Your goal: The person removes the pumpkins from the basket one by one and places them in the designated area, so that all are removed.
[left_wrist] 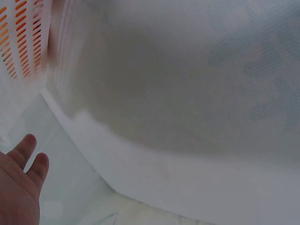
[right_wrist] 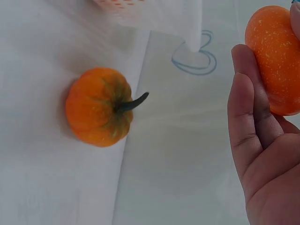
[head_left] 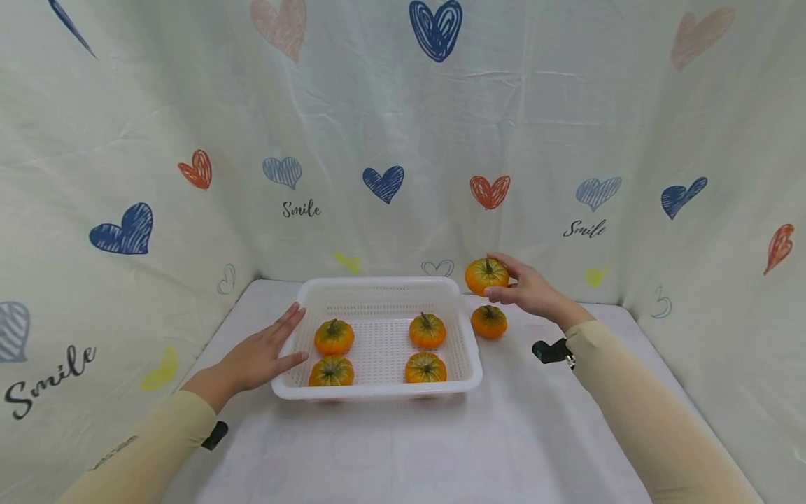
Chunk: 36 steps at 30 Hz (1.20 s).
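A white perforated basket (head_left: 378,285) stands on the table and holds several small orange pumpkins (head_left: 334,337). My left hand (head_left: 267,353) lies flat with straight fingers against the basket's left rim (left_wrist: 28,42). My right hand (head_left: 525,288) holds one orange pumpkin (head_left: 486,275) lifted above the table, just right of the basket's far corner; that held pumpkin (right_wrist: 276,56) shows at the fingertips in the right wrist view. Another pumpkin (head_left: 488,321) with a dark stem sits on the table below it (right_wrist: 99,107).
A white cloth covers the table (head_left: 409,448). Pale curtains (head_left: 567,126) printed with hearts and the word Smile close in the back and both sides. A black wrist-camera mount (head_left: 549,351) shows on the right sleeve.
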{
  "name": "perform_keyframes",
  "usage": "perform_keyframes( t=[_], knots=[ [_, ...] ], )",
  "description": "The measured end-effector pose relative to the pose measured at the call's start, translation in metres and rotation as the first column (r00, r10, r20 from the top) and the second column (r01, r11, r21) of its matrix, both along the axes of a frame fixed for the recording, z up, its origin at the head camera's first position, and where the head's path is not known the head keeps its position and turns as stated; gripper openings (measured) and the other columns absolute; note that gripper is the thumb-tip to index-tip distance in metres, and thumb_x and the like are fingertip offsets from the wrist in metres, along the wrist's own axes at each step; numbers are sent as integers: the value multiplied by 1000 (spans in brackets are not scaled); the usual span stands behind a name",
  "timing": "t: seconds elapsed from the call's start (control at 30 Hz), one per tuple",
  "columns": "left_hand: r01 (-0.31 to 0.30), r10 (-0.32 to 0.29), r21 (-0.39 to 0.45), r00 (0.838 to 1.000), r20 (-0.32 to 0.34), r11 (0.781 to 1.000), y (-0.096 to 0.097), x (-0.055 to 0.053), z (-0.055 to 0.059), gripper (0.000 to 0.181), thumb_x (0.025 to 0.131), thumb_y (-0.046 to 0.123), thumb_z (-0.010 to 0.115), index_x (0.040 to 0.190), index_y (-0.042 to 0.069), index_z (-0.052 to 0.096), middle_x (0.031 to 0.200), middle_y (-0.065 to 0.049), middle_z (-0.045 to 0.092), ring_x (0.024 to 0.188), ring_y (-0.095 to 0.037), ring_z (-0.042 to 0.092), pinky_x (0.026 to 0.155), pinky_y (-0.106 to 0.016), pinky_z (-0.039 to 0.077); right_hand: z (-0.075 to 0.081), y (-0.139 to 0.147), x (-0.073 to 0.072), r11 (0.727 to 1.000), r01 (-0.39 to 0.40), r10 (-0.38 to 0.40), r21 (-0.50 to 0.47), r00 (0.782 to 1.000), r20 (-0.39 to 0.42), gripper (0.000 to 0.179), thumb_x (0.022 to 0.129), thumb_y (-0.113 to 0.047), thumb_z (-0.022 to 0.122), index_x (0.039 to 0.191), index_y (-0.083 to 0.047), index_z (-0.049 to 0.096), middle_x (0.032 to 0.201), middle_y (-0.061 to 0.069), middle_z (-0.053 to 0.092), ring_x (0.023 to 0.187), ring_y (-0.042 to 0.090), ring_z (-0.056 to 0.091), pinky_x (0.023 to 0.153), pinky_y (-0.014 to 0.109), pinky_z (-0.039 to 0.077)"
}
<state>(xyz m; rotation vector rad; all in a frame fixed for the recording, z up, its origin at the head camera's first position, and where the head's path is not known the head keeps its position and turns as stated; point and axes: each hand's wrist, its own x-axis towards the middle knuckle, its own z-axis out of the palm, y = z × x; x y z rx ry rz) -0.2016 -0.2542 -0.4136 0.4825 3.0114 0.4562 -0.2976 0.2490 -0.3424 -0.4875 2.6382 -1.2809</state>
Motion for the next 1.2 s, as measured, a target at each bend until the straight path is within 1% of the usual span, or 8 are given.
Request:
perform_keyframes(
  t=[0.2, 0.37, 0.43, 0.57, 0.67, 0.9, 1.07, 1.2],
  knots=[
    [-1, 1, -1, 1000, -3, 1000, 0, 1, 1, 87, 97, 54, 54, 161, 12, 12, 167, -11, 4, 140, -48, 31, 106, -66, 32, -6, 16, 2, 1000, 30, -30, 1, 1000, 7, 90, 89, -42, 74, 160, -21, 23, 148, 19, 42, 102, 31, 66, 93, 52, 52],
    [3, -3, 3, 1000, -8, 1000, 0, 0, 0, 88, 97, 57, 52, 161, 12, 12, 167, -11, 5, 140, -48, 31, 106, -66, 32, -11, 26, 6, 999, 47, -46, -23, 999, 20, 88, 91, -37, 74, 160, -18, 22, 148, 21, 40, 104, 32, 66, 93, 49, 53],
    [5, -5, 2, 1000, -11, 1000, -1, 0, -1, 89, 96, 59, 51, 161, 12, 12, 167, -11, 5, 140, -47, 32, 106, -66, 32, -14, 31, 7, 998, 64, -64, -25, 998, 29, 88, 91, -37, 74, 159, -18, 23, 147, 22, 41, 103, 33, 66, 92, 49, 53],
    [5, -5, -1, 1000, -16, 1000, -2, -1, -3, 88, 97, 57, 52, 161, 13, 12, 167, -11, 5, 141, -47, 31, 106, -66, 32, -21, 39, 11, 995, 93, -92, -25, 995, 49, 89, 91, -37, 74, 160, -19, 21, 149, 22, 38, 105, 33, 66, 93, 47, 53],
    [2, -2, 1, 1000, -16, 1000, -1, -1, -3, 87, 97, 56, 52, 161, 13, 12, 167, -10, 4, 141, -47, 31, 106, -66, 32, -26, 45, 13, 994, 101, -98, -44, 993, 64, 89, 91, -36, 74, 160, -18, 20, 151, 23, 35, 106, 34, 66, 93, 46, 53],
    [1, -1, 2, 1000, -6, 1000, 0, 1, -1, 91, 95, 64, 48, 161, 13, 12, 167, -10, 4, 141, -47, 31, 106, -67, 32, -39, 58, 17, 989, 126, -118, -76, 989, 94, 90, 91, -36, 74, 160, -17, 20, 150, 25, 33, 107, 38, 64, 94, 44, 52],
    [3, -3, 8, 1000, -7, 1000, -1, 2, 0, 91, 95, 64, 48, 161, 12, 12, 167, -10, 4, 141, -47, 31, 106, -66, 32, -48, 65, 19, 988, 139, -131, -74, 986, 98, 92, 91, -36, 75, 160, -16, 18, 151, 26, 31, 109, 38, 63, 95, 46, 51],
    [4, -4, 9, 1000, -7, 1000, -2, 1, -1, 90, 96, 63, 49, 161, 13, 12, 167, -10, 4, 141, -47, 30, 106, -66, 32, -57, 70, 18, 983, 165, -156, -76, 981, 113, 92, 91, -34, 75, 160, -15, 18, 152, 27, 29, 109, 38, 63, 95, 43, 52]
  ],
)
